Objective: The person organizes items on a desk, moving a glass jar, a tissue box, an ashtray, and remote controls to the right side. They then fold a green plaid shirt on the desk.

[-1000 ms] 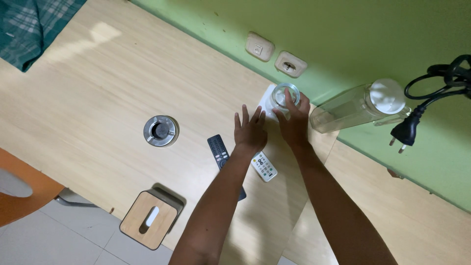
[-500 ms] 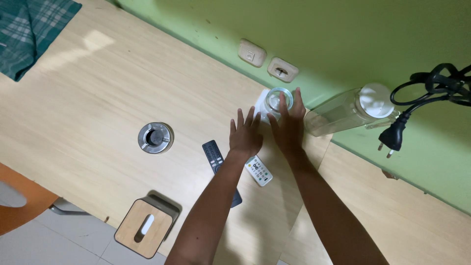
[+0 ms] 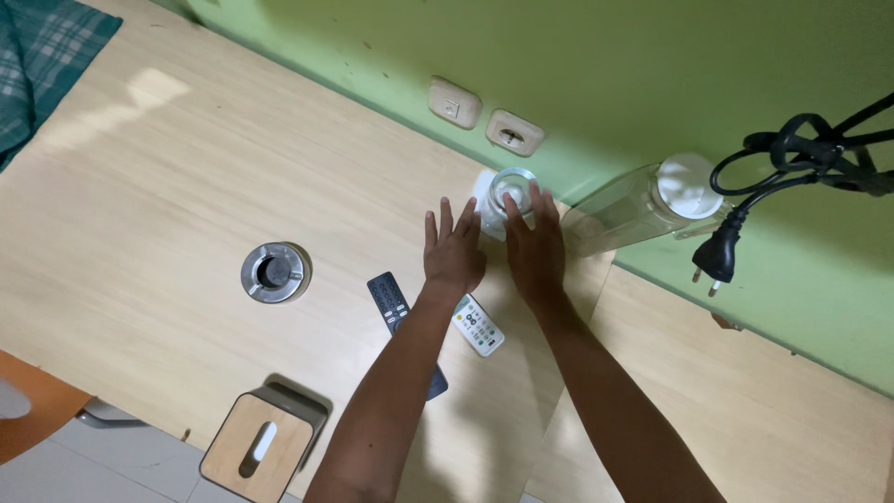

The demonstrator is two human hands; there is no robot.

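Observation:
A small clear glass (image 3: 507,189) stands on a white base by the green wall. My right hand (image 3: 535,250) lies flat on the wooden desk, its fingertips touching the glass's near side. My left hand (image 3: 453,251) rests just left of it, fingers spread and pointing at the white base, holding nothing. A black remote (image 3: 394,310) and a small white remote (image 3: 478,325) lie under and beside my left wrist.
A tall clear pitcher with a white lid (image 3: 643,203) stands right of the glass. A black plug and cable (image 3: 719,250) hang on the wall. A round metal ashtray (image 3: 274,271), a wooden tissue box (image 3: 259,449), two wall sockets (image 3: 484,115) and a plaid cloth (image 3: 42,65) are around.
Both hands have slid slightly back from the glass; the right hand no longer wraps it and now only touches it with fingertips. The view has shifted a little.

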